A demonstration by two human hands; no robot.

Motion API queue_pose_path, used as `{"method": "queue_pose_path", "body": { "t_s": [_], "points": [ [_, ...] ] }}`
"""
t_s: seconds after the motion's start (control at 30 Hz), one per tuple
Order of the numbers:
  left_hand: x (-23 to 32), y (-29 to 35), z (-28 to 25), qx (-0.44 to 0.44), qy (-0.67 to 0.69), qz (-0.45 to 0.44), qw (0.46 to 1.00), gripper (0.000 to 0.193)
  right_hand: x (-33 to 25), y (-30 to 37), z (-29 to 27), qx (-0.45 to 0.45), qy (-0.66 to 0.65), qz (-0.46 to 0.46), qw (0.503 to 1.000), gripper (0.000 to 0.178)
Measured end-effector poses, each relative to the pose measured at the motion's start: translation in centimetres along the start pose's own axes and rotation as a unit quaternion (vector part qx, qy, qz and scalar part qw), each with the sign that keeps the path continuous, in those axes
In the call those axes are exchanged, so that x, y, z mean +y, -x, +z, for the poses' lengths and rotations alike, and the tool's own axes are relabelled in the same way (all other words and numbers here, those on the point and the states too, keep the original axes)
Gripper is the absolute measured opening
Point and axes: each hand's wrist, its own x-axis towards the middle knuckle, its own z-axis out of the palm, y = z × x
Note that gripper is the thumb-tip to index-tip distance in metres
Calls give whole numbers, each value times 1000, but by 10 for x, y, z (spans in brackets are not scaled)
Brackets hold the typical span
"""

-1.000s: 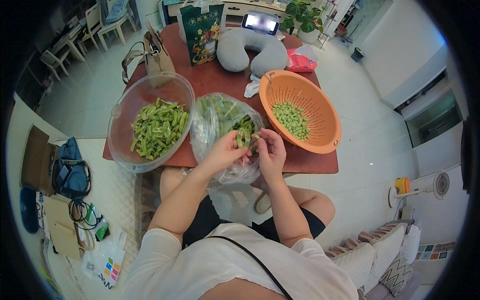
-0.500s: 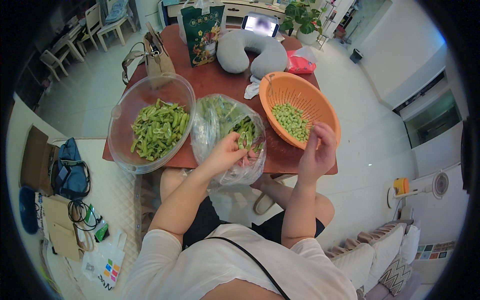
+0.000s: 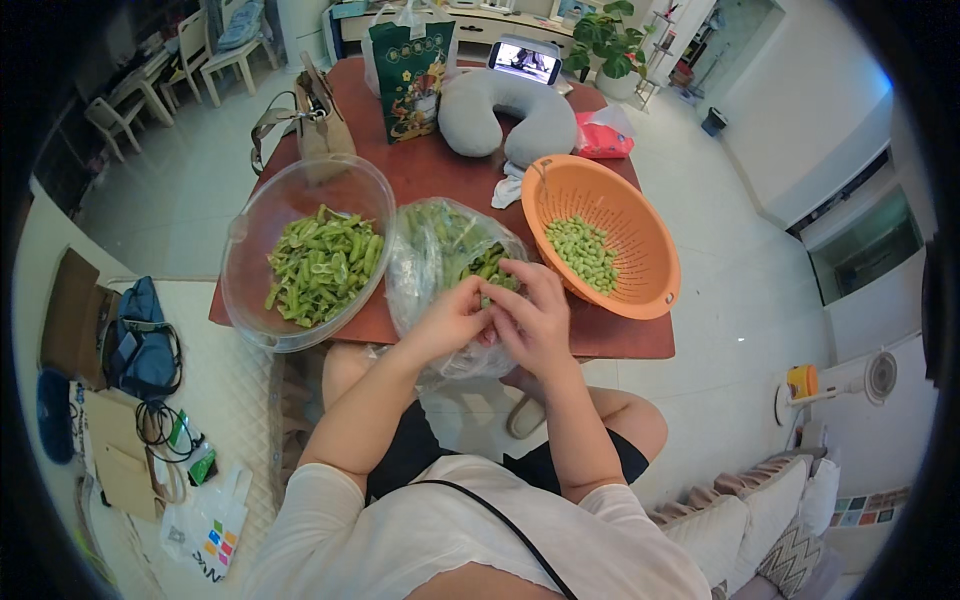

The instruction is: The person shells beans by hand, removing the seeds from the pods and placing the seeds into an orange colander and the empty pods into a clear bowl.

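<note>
My left hand [image 3: 452, 318] and my right hand [image 3: 541, 325] meet over a clear plastic bag [image 3: 412, 285] of green bean pods [image 3: 485, 263] at the table's near edge. Both are closed, fingertips pinched together on a bean pod that they almost wholly cover. Just right of the bag, an orange colander [image 3: 648, 248] leans tilted, with shelled green beans [image 3: 582, 252] gathered low in it. On the left stands a clear plastic basin [image 3: 238, 295] holding a heap of opened green pods [image 3: 330, 265].
Farther back on the red-brown table [image 3: 400, 170] are a beige handbag [image 3: 325, 130], a dark green paper bag [image 3: 408, 85], a grey neck pillow [image 3: 470, 115], a propped phone [image 3: 524, 62] with its screen lit and a pink packet [image 3: 603, 135]. A crumpled white tissue [image 3: 507, 188] lies beside the colander.
My right hand has moved left from the colander's near rim to my left hand, and its fingers now close on the pod. My left hand stays over the bag.
</note>
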Motion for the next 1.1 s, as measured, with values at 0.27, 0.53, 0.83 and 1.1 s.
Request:
{"method": "queue_pose_path", "body": {
  "t_s": [0.27, 0.53, 0.83, 1.1],
  "points": [
    [0, -1, 4, 49, 34, 8, 998, 14, 18, 27, 23, 45, -162, 159, 973, 18],
    [1, -1, 1, 24, 56, -14, 998, 10, 23, 29, 26, 77, -153, 155, 973, 15],
    [5, -1, 7, 68, 94, -8, 993, 12, 22, 28, 23, 53, -86, 135, 986, 17],
    [4, -1, 5, 58, 135, 44, 988, 14, 23, 30, 24, 65, -105, 123, 985, 18]
  ]
}}
